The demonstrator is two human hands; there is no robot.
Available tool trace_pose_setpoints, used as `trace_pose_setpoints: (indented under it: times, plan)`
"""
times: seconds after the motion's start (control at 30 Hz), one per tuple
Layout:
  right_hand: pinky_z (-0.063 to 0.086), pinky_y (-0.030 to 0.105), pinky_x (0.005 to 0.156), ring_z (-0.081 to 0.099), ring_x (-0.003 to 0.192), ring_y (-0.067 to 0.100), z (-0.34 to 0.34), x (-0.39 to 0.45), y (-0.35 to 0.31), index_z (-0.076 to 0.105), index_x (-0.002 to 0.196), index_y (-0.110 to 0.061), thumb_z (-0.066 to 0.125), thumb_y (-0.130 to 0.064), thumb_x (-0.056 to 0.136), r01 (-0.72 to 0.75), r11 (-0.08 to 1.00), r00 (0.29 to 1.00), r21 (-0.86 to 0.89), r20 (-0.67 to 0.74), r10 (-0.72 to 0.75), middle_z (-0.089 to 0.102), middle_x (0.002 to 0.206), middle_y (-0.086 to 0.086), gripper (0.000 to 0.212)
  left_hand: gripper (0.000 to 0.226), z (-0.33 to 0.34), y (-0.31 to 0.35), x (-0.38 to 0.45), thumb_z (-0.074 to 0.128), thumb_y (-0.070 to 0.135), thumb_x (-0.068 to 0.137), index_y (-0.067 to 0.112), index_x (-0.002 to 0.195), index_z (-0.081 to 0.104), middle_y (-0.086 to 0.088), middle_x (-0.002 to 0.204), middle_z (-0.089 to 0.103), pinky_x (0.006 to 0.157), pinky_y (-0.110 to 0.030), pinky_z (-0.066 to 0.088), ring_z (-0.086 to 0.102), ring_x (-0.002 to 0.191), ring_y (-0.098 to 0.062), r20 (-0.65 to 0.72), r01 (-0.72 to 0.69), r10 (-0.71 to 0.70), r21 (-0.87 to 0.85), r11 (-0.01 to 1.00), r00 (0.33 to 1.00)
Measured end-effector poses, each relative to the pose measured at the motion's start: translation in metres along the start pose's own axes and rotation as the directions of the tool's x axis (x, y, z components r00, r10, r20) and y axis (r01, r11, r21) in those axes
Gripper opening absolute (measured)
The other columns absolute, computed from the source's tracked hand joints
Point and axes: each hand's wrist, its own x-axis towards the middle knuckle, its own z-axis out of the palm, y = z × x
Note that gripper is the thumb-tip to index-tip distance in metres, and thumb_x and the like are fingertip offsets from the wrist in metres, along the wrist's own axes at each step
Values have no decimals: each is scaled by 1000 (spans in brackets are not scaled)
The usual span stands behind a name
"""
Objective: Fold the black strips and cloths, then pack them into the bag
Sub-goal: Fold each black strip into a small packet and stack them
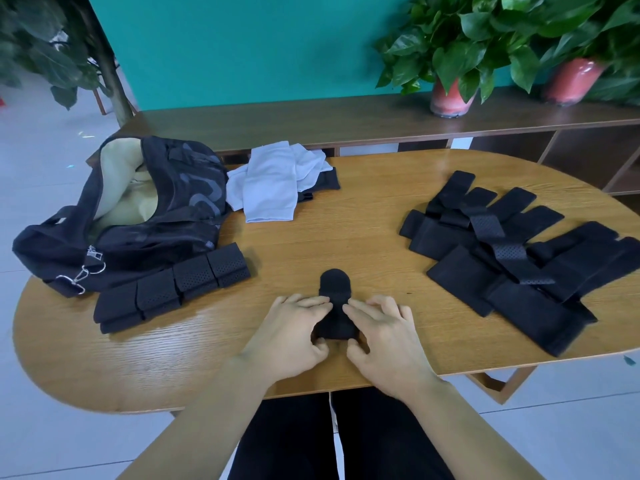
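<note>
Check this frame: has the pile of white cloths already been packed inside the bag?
No: the white cloths lie on the table just right of the open black bag, not inside it.

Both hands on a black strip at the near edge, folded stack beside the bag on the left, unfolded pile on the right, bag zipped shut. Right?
Not quite: the bag is open, its pale lining showing in the head view. The rest holds: left hand and right hand on the black strip, folded stack beside the bag, unfolded pile on the right.
</note>
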Motion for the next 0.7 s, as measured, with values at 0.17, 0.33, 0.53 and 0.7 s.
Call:
trace_pose_setpoints:
  times: [0.17,0.33,0.53,0.7]
  plan:
    - [42,31,74,52,97,15,8,-12,0,67,111,-19,75,-11,68,25,998,990,49,-140,-18,68,102,-13,45,51,4,0,-15,52,19,91,29,141,47,18,145,44,105,-17,14,34,135,-4,-86,3,-13,-119,993,996]
    - [46,32,67,57,79,17,16,-2,-11,75,99,-15,86,-2,62,-141,970,930,199,-308,199,54,75,-6,41,30,14,7,-11,60,17,94,26,122,64,8,102,69,81,-20,47,61,89,-6,-237,143,-239,-361,921,942]
    - [50,38,69,58,79,25,27,20,-17,74,88,-11,80,-12,75,-322,913,880,251,-276,386,60,70,-2,14,9,22,10,7,63,21,92,14,96,67,0,84,72,74,-38,55,67,78,-16,-271,274,-446,-494,825,853]
    - [44,35,68,59,85,25,33,30,-15,75,90,-11,79,-17,77,-353,917,876,186,-277,394,69,70,-1,15,20,19,9,15,64,24,92,7,102,71,-6,93,73,82,-37,55,68,86,-20,-266,296,-485,-527,797,833]
